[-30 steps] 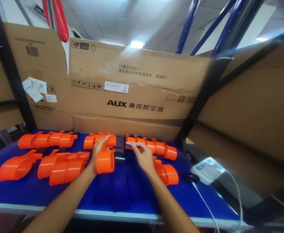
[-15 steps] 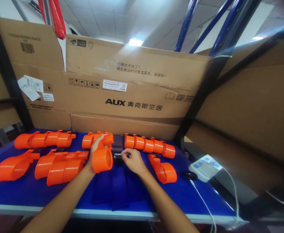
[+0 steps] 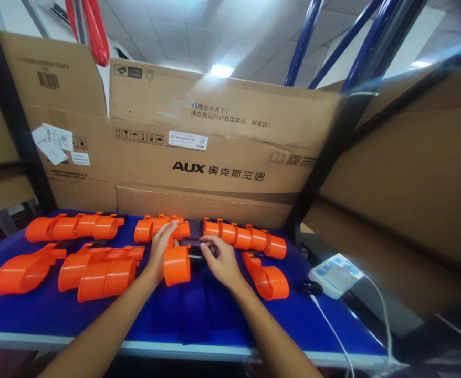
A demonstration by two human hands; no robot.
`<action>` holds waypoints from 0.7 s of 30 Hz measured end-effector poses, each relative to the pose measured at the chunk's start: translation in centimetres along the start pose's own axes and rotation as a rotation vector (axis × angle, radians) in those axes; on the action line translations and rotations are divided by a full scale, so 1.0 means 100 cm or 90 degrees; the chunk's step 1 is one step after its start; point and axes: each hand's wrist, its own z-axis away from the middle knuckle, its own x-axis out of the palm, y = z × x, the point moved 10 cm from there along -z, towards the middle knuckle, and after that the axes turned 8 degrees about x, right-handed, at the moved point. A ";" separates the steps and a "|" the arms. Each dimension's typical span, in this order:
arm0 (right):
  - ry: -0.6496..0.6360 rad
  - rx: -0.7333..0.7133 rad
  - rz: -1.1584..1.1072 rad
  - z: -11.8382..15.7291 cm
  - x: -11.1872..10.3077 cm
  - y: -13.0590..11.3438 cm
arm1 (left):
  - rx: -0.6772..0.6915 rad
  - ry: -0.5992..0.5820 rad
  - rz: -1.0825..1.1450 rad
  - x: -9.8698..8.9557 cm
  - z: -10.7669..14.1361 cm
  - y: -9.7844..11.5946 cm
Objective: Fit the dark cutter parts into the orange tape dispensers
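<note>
- Behind everything stands a tall brown cardboard panel (image 3: pixel 222 147) printed with black "AUX" lettering.
- Before it spreads my bench (image 3: pixel 112 328), blue-topped with a pale front edge.
- Orange plastic ring-shaped pieces lie on it in groups: a back-left row (image 3: pixel 71 227), a cluster (image 3: pixel 96 273) in front, and a back-right row (image 3: pixel 243 236); a single orange looped piece (image 3: pixel 273 283) lies nearer me on the right.
- Near the right end sits a white box-like device with blue markings (image 3: pixel 336 275), its white cable trailing down.
- My left fingers (image 3: pixel 168 231) are closed around one orange plastic ring (image 3: pixel 176 266), holding it above the middle of the bench, its round mouth towards me.
- My right fingers (image 3: pixel 210 243) are bent, thumb and forefinger tips close together beside a dark rectangular box (image 3: pixel 191 229); I cannot tell whether they pinch anything.
- Beside the white device rests a small black oval object (image 3: pixel 310 287).
</note>
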 end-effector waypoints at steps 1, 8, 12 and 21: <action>-0.022 -0.029 -0.015 0.002 0.001 -0.008 | 0.008 0.017 0.002 -0.002 0.000 0.000; -0.213 -0.125 -0.022 0.023 0.024 -0.040 | 0.055 0.032 -0.059 0.000 0.001 0.003; -0.163 -0.113 -0.033 0.019 0.017 -0.033 | 0.118 -0.003 -0.146 0.006 0.008 0.015; 0.014 -0.085 -0.072 0.011 -0.018 -0.020 | 0.442 -0.479 -0.630 0.081 0.065 0.064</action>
